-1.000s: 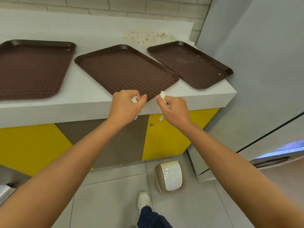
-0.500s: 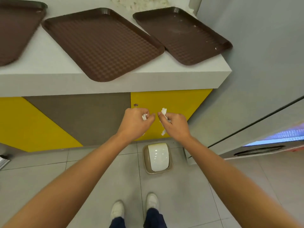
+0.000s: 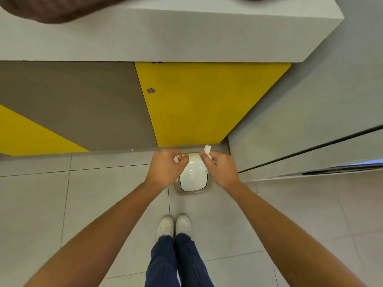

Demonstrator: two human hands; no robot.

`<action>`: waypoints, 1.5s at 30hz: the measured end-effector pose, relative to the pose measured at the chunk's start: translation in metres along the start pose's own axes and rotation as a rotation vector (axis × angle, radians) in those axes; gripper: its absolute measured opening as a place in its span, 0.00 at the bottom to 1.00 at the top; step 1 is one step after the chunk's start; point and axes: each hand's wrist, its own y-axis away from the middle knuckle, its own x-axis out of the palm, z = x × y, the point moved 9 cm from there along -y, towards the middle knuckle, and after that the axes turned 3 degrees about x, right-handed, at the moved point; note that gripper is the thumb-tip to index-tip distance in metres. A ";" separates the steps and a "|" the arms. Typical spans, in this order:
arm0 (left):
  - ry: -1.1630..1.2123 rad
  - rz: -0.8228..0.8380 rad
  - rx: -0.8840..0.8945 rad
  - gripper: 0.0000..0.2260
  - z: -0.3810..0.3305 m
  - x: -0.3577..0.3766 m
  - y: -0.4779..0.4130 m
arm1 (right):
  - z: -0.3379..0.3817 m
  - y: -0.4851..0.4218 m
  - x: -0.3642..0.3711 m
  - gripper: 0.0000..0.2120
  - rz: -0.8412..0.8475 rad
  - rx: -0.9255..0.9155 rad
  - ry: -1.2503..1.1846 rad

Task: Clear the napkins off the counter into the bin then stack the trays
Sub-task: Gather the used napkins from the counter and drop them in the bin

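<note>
My left hand (image 3: 165, 169) grips a small crumpled white napkin (image 3: 176, 158). In my right hand (image 3: 220, 169) a second white napkin (image 3: 207, 150) is pinched, its end sticking up past the fingers. Both hands hover close together just above a small floor bin (image 3: 193, 180) with a white swing lid and a brown rim. The bin stands on the floor in front of the counter base. Only the blurred edge of one brown tray (image 3: 51, 11) shows at the top left on the white counter (image 3: 186, 38).
The counter front has yellow (image 3: 196, 104) and brown (image 3: 83, 112) panels. A grey cabinet wall (image 3: 310, 121) rises on the right, close to the bin. My white shoes (image 3: 174, 225) stand on the grey tiled floor just behind the bin.
Both hands have dropped from counter height to just above the bin, each still holding its napkin. My view has tipped down, so the trays have slid out of sight.
</note>
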 end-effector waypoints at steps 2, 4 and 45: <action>0.007 0.006 -0.058 0.19 0.028 0.017 -0.003 | -0.030 -0.003 0.024 0.23 0.036 0.068 0.014; 0.013 0.012 -0.113 0.18 0.056 0.035 -0.008 | -0.057 -0.008 0.051 0.24 0.062 0.106 0.005; 0.203 -0.012 -0.245 0.15 0.259 0.175 -0.049 | -0.249 -0.070 0.302 0.20 0.021 1.119 -1.219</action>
